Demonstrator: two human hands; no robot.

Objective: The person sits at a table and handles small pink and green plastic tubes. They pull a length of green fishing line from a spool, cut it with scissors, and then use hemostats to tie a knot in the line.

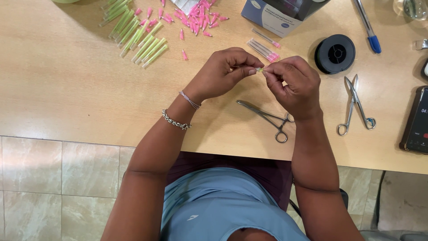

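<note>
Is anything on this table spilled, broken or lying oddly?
Nothing looks broken. The small pink caps lie loosely scattered at the table's far edge, a few strays apart from the heap, while the green tubes lie in rough rows. Both hands pinch one tiny greenish piece.

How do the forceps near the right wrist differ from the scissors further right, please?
The forceps lie shut, jaws together and pointing up-left; the scissors lie open, handles spread and blades pointing up. The forceps lie beside the right hand, partly under the wrist; the scissors lie apart from both hands. Both are grey metal with ring handles, flat on the table.
</note>
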